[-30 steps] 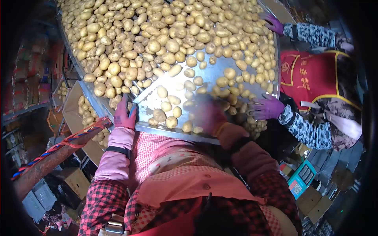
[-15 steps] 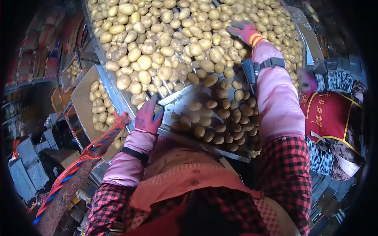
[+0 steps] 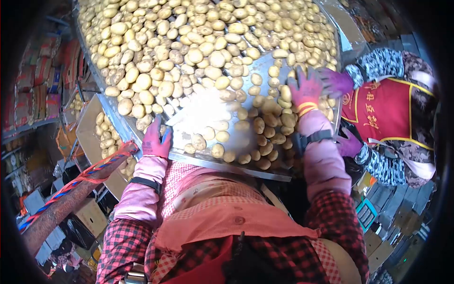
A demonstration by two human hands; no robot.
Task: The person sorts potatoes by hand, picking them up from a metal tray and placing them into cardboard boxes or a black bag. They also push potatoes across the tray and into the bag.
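A big pile of yellow potatoes (image 3: 189, 42) covers a sloping metal sorting table (image 3: 198, 116). My left hand (image 3: 155, 139), in a pink glove, rests on the table's near left edge beside a few loose potatoes. My right hand (image 3: 305, 90), also gloved pink with a yellow cuff band, lies flat with spread fingers on potatoes at the table's right side. It holds nothing that I can see.
A co-worker in a red apron (image 3: 383, 111) stands at the right, purple-gloved hands (image 3: 336, 81) at the table edge. A cardboard box with potatoes (image 3: 101, 135) sits lower left. A rusty post with red and blue rope (image 3: 71, 187) runs beside it. Boxes lie on the floor.
My right hand has drawn back from far up the pile to the table's right side, near the co-worker's glove. My left hand stays on the near edge.
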